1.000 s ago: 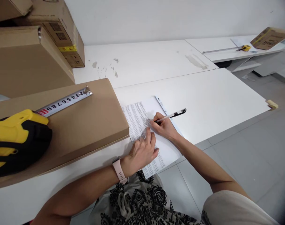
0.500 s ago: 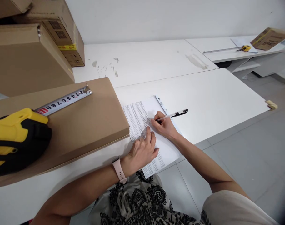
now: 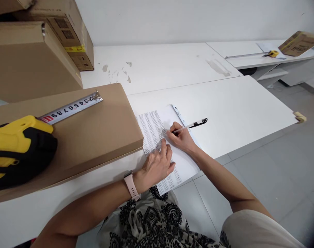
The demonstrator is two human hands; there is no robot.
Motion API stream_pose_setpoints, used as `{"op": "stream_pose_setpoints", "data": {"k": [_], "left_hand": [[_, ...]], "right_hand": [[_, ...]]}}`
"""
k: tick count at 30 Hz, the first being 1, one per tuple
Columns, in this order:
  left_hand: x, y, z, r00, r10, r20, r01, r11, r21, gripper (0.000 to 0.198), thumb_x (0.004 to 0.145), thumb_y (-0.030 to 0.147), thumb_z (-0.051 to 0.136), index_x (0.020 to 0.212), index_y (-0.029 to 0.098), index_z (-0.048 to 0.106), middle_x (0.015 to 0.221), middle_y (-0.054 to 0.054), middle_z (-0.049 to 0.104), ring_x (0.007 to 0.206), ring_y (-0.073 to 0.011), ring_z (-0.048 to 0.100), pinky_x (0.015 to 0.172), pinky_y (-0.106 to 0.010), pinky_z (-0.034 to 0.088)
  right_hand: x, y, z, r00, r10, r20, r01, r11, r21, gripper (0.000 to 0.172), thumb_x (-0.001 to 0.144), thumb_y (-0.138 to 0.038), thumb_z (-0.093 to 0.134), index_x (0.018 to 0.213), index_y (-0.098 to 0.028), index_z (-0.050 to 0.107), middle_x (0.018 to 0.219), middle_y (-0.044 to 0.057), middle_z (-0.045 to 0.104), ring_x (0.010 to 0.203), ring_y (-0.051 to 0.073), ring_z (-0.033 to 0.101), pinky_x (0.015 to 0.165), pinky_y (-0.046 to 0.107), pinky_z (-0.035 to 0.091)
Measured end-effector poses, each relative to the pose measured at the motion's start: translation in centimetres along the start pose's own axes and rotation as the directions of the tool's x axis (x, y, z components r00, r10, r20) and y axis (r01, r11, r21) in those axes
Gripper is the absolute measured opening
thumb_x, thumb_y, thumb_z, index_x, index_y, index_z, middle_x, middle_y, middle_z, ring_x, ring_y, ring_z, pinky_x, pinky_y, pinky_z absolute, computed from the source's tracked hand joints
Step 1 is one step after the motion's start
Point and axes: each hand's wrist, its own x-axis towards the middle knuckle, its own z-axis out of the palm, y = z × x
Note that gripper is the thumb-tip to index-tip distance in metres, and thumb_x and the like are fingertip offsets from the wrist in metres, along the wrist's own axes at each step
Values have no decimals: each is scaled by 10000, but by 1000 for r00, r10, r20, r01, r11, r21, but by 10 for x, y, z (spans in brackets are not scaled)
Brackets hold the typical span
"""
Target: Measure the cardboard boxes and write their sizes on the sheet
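My right hand [image 3: 180, 137] is closed around a pen [image 3: 195, 124] with a clear barrel and black cap end. Its tip rests at a sheet of paper [image 3: 184, 167] filled with columns of handwriting, though the fingers hide the exact contact. Lying on the same sheet, my left hand [image 3: 158, 163] is open, fingers stretched forward and holding nothing. Left of the paper is a flat cardboard box [image 3: 102, 127]. On that box sits a yellow and black tape measure [image 3: 22, 148], its numbered blade [image 3: 71, 108] pulled out across the lid.
More cardboard boxes [image 3: 30, 62] are stacked at the back left against the wall. The white table [image 3: 224, 103] has scuffed patches near the back. Farther right, a second tape measure [image 3: 273, 53] and a carton [image 3: 299, 43] stand on another table. A corner guard [image 3: 300, 117] covers the table's right corner.
The view has shifted very slightly. Both hands stay in practically the same place on the paper, the pen still in my right hand.
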Motion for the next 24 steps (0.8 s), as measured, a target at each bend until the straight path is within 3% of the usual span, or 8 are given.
{"op": "stream_pose_setpoints", "data": {"k": [24], "left_hand": [[-2, -2, 2, 999, 13, -33, -13, 1000, -7, 615, 1003, 484, 502, 1403, 19, 549, 1511, -314, 504, 772, -256, 735, 538, -325, 547]], "right_hand": [[0, 1, -1, 999, -25, -41, 25, 1000, -8, 240, 844, -276, 642, 714, -240, 443, 597, -66, 378, 552, 113, 329, 524, 283, 268]]}}
